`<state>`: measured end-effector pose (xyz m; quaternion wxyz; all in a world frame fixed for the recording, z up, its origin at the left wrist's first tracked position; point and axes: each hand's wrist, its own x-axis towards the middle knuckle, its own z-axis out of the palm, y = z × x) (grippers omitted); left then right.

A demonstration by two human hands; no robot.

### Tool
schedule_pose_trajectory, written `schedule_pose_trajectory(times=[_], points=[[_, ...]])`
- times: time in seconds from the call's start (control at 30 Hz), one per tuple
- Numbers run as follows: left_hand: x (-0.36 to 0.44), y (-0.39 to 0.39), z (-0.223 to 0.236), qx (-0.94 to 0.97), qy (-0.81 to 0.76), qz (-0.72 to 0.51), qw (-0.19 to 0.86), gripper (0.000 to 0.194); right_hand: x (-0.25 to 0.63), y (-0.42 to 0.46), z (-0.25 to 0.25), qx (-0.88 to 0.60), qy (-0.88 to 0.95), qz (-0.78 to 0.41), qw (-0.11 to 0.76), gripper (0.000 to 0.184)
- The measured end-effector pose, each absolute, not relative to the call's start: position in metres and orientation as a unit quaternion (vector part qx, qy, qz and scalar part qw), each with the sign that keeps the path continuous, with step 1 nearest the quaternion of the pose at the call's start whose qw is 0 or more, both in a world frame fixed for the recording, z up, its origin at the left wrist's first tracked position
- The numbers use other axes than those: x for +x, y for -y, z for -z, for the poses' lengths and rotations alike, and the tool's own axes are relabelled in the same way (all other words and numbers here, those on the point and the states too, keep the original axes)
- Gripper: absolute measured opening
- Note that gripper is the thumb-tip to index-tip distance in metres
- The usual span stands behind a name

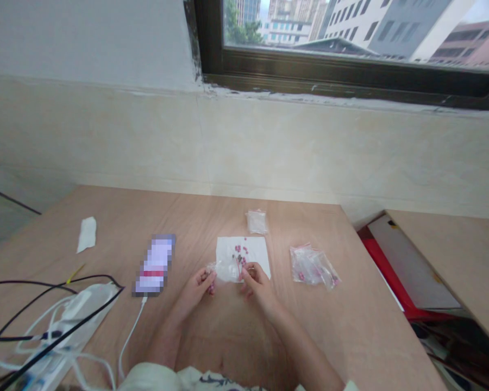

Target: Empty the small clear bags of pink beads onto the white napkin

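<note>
At the far left of the wood surface (342,336) lie a white cloth (87,234) and a white power strip (79,315) with black and white cords around it. Next is a blurred phone (155,265) with a white cord in its end.

Then comes the left hand (198,288). Its fingers are pinched shut on the edge of a clear plastic bag (227,271). The bag lies over the near edge of a white paper sheet (255,252). On the paper are tiny pink dried flowers (239,255) on thin dark stems, right between the hands.

The right hand (257,285) is just beside the flowers, with its fingers curled in. It seems to pinch the stems, but the view is too small to be sure.

Behind the paper sits a small clear bag (256,221). To the right lies a clear bag with pink bits (313,267).
</note>
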<state>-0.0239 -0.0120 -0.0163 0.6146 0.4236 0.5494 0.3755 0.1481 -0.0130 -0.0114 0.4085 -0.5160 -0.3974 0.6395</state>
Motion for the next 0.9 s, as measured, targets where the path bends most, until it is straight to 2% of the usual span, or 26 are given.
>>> schedule_pose_trajectory(times=[0.1,0.33,0.8,0.9], points=[[-0.027,0.009,0.02,0.399,-0.571,-0.38,0.608,0.034,0.145,0.012,0.017,-0.535,0.451,-0.613,0.368,0.027],[-0.03,0.01,0.022,0.371,-0.555,-0.399,0.629,0.031,0.145,0.001,0.037,-0.582,0.494,-0.524,0.378,0.022],[-0.026,0.0,0.017,0.352,-0.592,-0.439,0.576,0.038,0.146,0.002,0.04,-0.576,0.415,-0.591,0.381,0.028],[-0.025,0.001,0.018,0.382,-0.579,-0.41,0.592,0.035,0.146,0.002,0.043,-0.569,0.395,-0.606,0.391,0.03]])
